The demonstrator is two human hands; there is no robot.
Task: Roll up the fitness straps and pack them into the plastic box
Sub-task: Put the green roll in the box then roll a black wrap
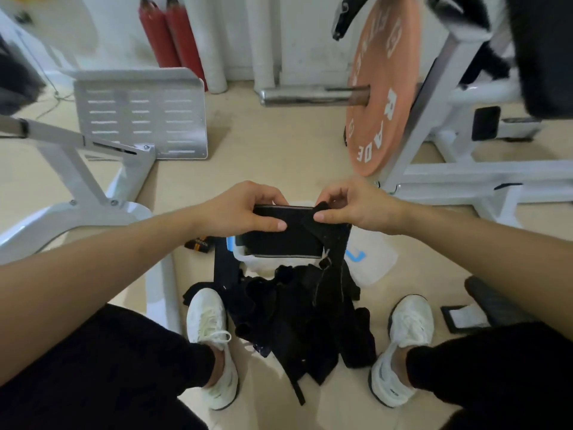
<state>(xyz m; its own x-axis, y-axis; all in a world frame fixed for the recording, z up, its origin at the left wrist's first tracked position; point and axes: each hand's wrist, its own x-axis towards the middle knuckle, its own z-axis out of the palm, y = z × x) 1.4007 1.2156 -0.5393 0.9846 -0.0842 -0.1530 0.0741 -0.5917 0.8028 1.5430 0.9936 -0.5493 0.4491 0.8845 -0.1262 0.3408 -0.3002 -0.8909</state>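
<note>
A gym: an orange weight plate (381, 97) rides a chrome bar (297, 96) at 1 o'clock. White steel machine frames (465, 173) stand at 3 and 9 o'clock, with a slotted footplate (141, 119) at 10 o'clock and red padded cylinders (173, 35) at 11 o'clock.

**Gym corner: beige floor, white machines**

Floor (279, 144) pale beige, smooth, with faint scuffs near the wall. Wall (310, 32) white and marked, running across the top of the frame. Two red cylinders (173, 35) stand against it upper left of centre, white pipes (214, 57) just beside them. Left side: white machine frame (74, 162) with a slotted white footplate (139, 119) set at a tilt. Upper right: orange weight plate (381, 119) on a chrome bar (297, 96), with a white rack frame (483, 173) just beside it. Black pad (545, 57) in the far upper right corner. Light flat and even, shadows soft.
</note>
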